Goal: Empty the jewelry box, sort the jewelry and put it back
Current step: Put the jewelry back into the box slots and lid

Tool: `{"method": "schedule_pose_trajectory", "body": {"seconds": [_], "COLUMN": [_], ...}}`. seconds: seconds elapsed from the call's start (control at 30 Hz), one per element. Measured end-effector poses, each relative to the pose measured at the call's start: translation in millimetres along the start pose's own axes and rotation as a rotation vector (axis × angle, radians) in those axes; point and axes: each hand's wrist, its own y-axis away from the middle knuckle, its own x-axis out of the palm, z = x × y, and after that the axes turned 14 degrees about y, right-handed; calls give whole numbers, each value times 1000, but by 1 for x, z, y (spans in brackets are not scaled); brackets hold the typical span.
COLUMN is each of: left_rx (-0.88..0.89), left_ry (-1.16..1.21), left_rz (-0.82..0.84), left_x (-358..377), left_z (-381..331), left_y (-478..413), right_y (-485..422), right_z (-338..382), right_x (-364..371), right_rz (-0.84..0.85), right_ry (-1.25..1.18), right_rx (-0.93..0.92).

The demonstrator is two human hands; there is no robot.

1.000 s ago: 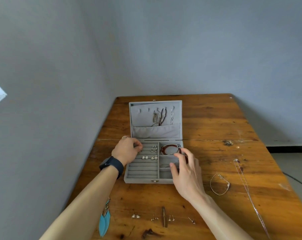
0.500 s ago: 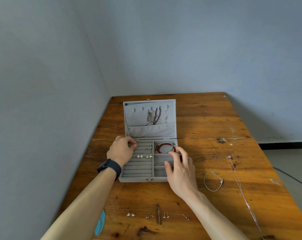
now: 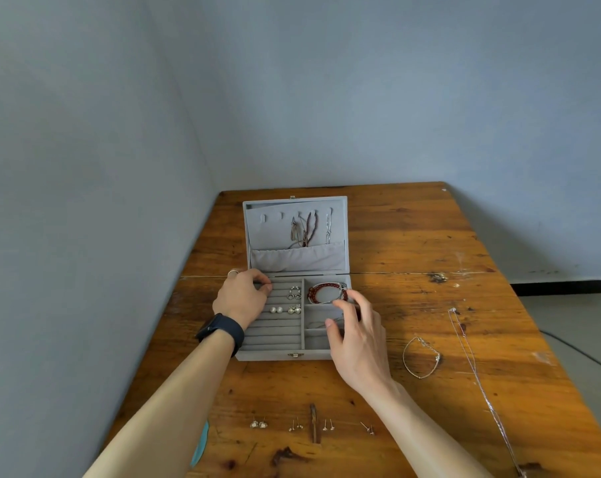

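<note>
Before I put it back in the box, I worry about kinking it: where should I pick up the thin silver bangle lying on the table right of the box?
Probably pinch the thin silver bangle on its plain wire curve at the near end, away from the chain and clasp at the top. It lies flat on the table with bare wood around it, so the right hand can come straight down and slide a fingertip under.

1. We are looking down at an open grey jewelry box point(image 3: 275, 355) lying on a wooden table point(image 3: 413, 243).
2. Our left hand point(image 3: 242, 298) is resting on the ring rows beside pearl earrings point(image 3: 276, 309).
3. Our right hand point(image 3: 359, 334), fingers spread, is hovering over the right compartments near a red bead bracelet point(image 3: 314, 293).
4. A silver bracelet point(image 3: 421, 357) and a chain necklace point(image 3: 478, 377) are lying on the table to the right.
</note>
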Motion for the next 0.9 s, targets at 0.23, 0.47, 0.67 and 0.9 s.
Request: {"method": "schedule_pose_trajectory", "body": {"seconds": [0.23, 0.47, 0.67, 0.9], "left_rx": [127, 207, 232, 278], "left_ry": [-30, -284, -376, -413], "left_rz": [-19, -29, -45, -35], "left_x": [-14, -18, -12, -14], "left_z": [15, 17, 7, 9], "left_y": [13, 26, 23, 27], "right_y": [1, 2, 1, 2], "right_z": [-1, -1, -2, -2], "right_x": [2, 4, 4, 3], "right_rz": [-37, -54, -50, -61], "right_ry": [-10, -10, -19, -30], "right_rx": [1, 3, 3, 0]}}
